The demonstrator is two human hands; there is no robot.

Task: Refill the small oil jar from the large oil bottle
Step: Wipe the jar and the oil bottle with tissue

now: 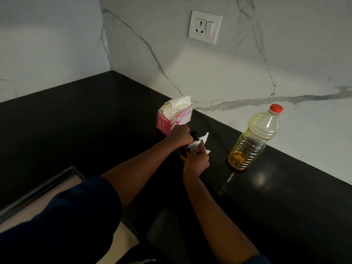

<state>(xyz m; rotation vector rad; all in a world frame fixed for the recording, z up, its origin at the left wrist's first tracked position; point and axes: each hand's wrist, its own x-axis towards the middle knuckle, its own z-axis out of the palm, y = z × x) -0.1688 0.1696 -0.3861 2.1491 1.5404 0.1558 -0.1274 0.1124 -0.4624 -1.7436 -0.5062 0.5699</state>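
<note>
Left hand [180, 134] grip curled on small oil jar [194, 135], right hand [197, 161] pinching tissue [202, 142], large oil bottle [254, 140] apart, by wall

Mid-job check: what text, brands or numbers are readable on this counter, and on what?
"RIGAMI", the letter before it unclear: on the right face of the pink tissue box.
Small white print on that box's left face: too blurred to read.
No label visible on the large oil bottle.
No text seen on the small oil jar, which is mostly hidden.
No print on the tissue held in the right hand.
No text on the wall socket, only a red light.
</note>
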